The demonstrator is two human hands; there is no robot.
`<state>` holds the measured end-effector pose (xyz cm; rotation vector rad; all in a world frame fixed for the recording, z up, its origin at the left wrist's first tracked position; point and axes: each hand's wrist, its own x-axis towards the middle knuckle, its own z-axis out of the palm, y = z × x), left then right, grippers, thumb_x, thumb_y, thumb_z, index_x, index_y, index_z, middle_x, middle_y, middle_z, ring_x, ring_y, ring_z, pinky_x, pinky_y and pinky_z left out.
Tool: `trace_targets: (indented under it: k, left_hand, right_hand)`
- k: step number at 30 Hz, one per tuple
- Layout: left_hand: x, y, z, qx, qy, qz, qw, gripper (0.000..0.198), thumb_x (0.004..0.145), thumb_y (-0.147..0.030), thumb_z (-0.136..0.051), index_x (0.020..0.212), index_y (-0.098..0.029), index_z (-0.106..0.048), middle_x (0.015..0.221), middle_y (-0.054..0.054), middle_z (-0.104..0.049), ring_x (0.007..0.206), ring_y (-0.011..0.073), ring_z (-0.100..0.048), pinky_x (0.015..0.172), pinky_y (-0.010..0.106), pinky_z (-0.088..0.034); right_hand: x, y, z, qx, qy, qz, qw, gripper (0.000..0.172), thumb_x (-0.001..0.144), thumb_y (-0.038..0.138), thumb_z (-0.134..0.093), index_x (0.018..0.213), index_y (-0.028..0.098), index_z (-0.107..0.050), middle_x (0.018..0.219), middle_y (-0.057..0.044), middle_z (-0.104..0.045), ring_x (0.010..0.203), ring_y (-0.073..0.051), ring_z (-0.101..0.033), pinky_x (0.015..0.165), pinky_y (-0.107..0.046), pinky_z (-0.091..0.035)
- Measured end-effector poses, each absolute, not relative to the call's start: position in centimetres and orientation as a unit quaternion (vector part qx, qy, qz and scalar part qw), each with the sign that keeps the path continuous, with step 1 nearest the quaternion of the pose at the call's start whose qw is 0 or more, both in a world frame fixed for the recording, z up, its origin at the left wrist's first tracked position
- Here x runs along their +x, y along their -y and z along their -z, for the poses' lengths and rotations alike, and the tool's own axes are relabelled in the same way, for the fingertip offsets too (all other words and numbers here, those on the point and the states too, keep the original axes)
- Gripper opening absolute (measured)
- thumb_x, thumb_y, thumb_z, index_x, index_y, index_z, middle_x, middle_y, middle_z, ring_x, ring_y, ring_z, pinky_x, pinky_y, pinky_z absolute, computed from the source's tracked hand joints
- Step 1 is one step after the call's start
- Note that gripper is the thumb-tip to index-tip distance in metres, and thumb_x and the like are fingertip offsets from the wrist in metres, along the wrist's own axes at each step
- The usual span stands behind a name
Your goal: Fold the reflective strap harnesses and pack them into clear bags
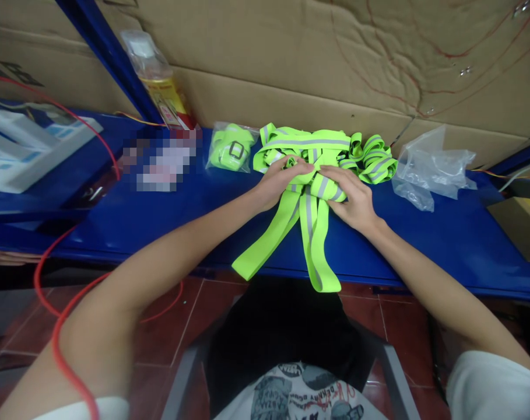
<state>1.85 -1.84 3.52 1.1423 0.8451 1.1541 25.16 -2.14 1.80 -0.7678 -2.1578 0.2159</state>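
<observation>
Both hands are closed on a neon-yellow reflective strap (pixel 309 213) with a grey stripe, at the middle of the blue table. My left hand (pixel 277 179) pinches it from the left, and my right hand (pixel 351 193) wraps round a folded part on the right. Two loops of the strap hang down over the table's front edge. Directly behind the hands lies a pile of similar reflective straps (pixel 306 141), with coiled lengths (pixel 377 160) at its right. The fingers partly hide the folds between them.
To the left of the pile lies a bagged strap bundle (pixel 232 147) with a black buckle. Crumpled clear plastic bags (pixel 435 166) lie on the right. A bottle (pixel 160 84) stands at the back left, near a white plastic object (pixel 22 151). A red hose (pixel 57 332) crosses my left arm.
</observation>
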Motion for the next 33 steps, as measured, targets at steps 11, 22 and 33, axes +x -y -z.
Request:
trace_targets:
  k: [11, 22, 33]
  left_hand:
    - [0.6, 1.2, -3.3, 0.569, -0.303, -0.519, 0.561, 0.072, 0.064, -0.035, -0.103, 0.121, -0.023, -0.06, 0.122, 0.008, -0.075, 0.12, 0.0271, -0.071, 0.107, 0.04, -0.056]
    - [0.5, 2.2, -4.9, 0.582, -0.278, -0.529, 0.551, 0.098, 0.061, -0.028, -0.103, 0.15, -0.024, -0.062, 0.153, 0.014, -0.059, 0.153, 0.0411, -0.054, 0.117, 0.052, -0.053]
    - [0.8, 0.9, -2.3, 0.612, -0.356, -0.4, 0.581, 0.048, 0.078, -0.042, -0.097, 0.113, -0.014, -0.081, 0.11, 0.015, -0.082, 0.102, 0.0303, -0.078, 0.099, 0.057, -0.065]
  right_hand:
    - [25.8, 1.1, -2.4, -0.351, 0.774, -0.345, 0.399, 0.106, 0.065, 0.07, -0.097, 0.154, 0.034, -0.055, 0.164, -0.009, -0.058, 0.153, -0.04, -0.055, 0.128, -0.065, -0.046]
    - [24.9, 1.8, -2.9, -0.364, 0.647, -0.534, 0.403, 0.087, 0.058, 0.058, -0.106, 0.131, 0.025, -0.074, 0.125, -0.012, -0.082, 0.124, -0.041, -0.077, 0.114, -0.071, -0.059]
    - [25.6, 0.6, -1.9, -0.378, 0.755, -0.241, 0.479, 0.075, 0.063, 0.07, -0.1, 0.121, 0.03, -0.074, 0.125, -0.006, -0.08, 0.115, -0.035, -0.077, 0.106, -0.06, -0.064]
